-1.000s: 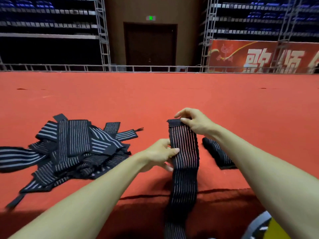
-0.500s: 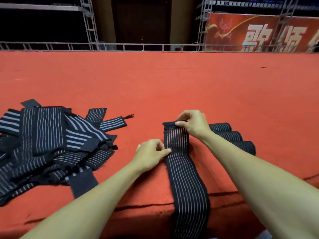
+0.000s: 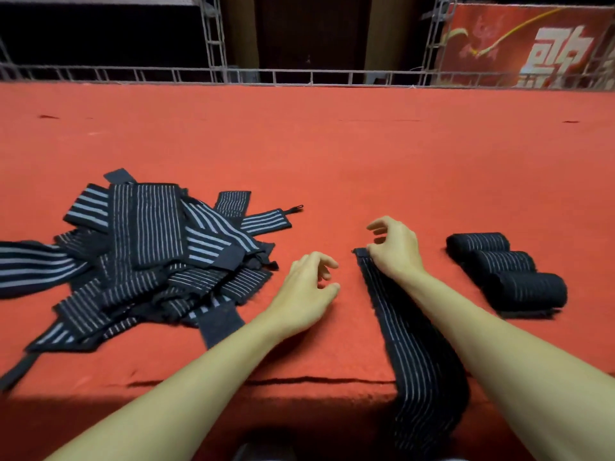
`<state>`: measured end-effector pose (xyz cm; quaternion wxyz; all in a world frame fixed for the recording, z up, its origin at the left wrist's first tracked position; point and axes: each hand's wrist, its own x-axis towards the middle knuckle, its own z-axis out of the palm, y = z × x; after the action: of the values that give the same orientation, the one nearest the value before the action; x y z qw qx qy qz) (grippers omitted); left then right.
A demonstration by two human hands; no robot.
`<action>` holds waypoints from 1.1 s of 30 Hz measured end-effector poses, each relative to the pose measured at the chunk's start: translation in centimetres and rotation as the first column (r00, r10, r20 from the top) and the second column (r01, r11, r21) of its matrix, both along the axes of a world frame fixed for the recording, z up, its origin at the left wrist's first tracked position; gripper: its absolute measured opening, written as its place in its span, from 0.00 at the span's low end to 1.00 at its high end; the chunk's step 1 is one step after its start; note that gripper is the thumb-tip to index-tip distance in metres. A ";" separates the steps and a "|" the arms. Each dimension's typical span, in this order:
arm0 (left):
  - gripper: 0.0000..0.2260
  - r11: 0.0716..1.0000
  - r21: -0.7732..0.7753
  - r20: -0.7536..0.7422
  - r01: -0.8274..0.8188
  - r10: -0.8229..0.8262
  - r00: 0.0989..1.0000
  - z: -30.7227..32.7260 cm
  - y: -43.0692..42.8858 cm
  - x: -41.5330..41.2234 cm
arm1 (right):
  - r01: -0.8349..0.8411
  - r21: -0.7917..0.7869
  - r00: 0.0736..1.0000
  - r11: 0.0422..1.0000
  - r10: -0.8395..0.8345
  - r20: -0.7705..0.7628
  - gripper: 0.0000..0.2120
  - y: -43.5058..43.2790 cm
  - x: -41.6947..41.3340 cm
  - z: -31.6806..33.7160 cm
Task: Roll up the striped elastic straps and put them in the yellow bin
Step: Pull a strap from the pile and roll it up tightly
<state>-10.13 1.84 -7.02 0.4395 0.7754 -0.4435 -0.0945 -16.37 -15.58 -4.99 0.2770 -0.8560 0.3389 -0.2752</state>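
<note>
Loose pile of striped elastic straps [image 3: 146, 257] lying toward left side of red carpeted platform [image 3: 332, 144], near front edge. Left hand [image 3: 304, 291] hovering over carpet, fingers curled, grasping nothing. Flat strap [image 3: 406, 344] draping over front edge; right hand [image 3: 394, 249] pinching its far end. Three rolled straps [image 3: 506, 271] sitting in row at right, touching. Yellow bin not showing.
</note>
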 end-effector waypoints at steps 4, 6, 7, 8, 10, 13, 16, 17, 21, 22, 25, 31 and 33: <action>0.11 0.994 -0.032 0.208 -0.106 0.110 0.972 1.4 6.6 3.5 | -0.209 0.042 0.978 0.977 0.209 0.012 0.13 5.0 2.6 0.1; 0.11 0.972 -0.104 0.262 -0.209 0.229 0.938 1.9 10.1 5.5 | -0.302 0.055 0.953 0.952 0.301 0.021 0.11 7.8 4.2 0.3; 0.10 0.957 -0.139 0.275 -0.255 0.285 0.918 1.9 11.1 6.2 | -0.329 0.060 0.944 0.943 0.327 0.031 0.10 8.6 4.5 0.5; 0.09 0.932 -0.173 0.272 -0.318 0.355 0.894 1.6 12.5 7.0 | -0.361 0.062 0.932 0.931 0.358 0.044 0.09 9.8 5.2 0.7; 0.10 0.844 -0.251 0.167 -0.474 0.520 0.838 0.6 14.6 8.3 | -0.418 0.036 0.908 0.908 0.415 0.059 0.08 11.9 6.4 1.2; 0.14 0.654 -0.343 -0.189 -0.674 0.655 0.731 -0.4 16.3 8.7 | -0.508 0.081 0.861 0.858 0.504 0.068 0.04 15.1 8.8 2.2; 0.12 0.628 -0.355 -0.269 -0.693 0.641 0.719 -0.4 16.3 8.6 | -0.562 0.270 0.826 0.782 0.547 0.136 0.07 17.5 11.4 2.4; 0.12 0.623 -0.356 -0.285 -0.697 0.638 0.716 -0.4 16.3 8.9 | -0.556 0.306 0.830 0.773 0.536 0.152 0.06 18.4 12.5 2.0; 0.10 0.611 -0.374 -0.317 -0.698 0.623 0.715 -0.4 16.4 9.4 | -0.471 0.493 0.876 0.732 0.455 0.161 0.15 20.5 15.8 1.0; 0.10 0.605 -0.387 -0.325 -0.696 0.617 0.717 -0.3 16.3 9.1 | -0.441 0.506 0.889 0.741 0.438 0.133 0.18 20.6 16.2 1.0; 0.07 0.597 -0.403 -0.341 -0.693 0.605 0.720 -0.3 16.1 9.1 | -0.353 0.479 0.931 0.804 0.351 0.097 0.14 21.3 17.6 1.0; 0.04 0.555 -0.448 -0.399 -0.701 0.578 0.712 -0.5 16.3 9.7 | -0.391 0.506 0.919 0.769 0.301 0.253 0.20 21.5 17.2 1.3; 0.03 0.562 -0.442 -0.381 -0.699 0.588 0.714 -0.6 16.3 9.8 | -0.408 0.474 0.912 0.780 0.319 0.258 0.14 20.3 15.8 1.7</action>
<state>-0.31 18.18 -7.59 0.6887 0.7069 -0.0913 0.1330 -0.59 4.70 -3.24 0.5718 -0.7729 0.2044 -0.1841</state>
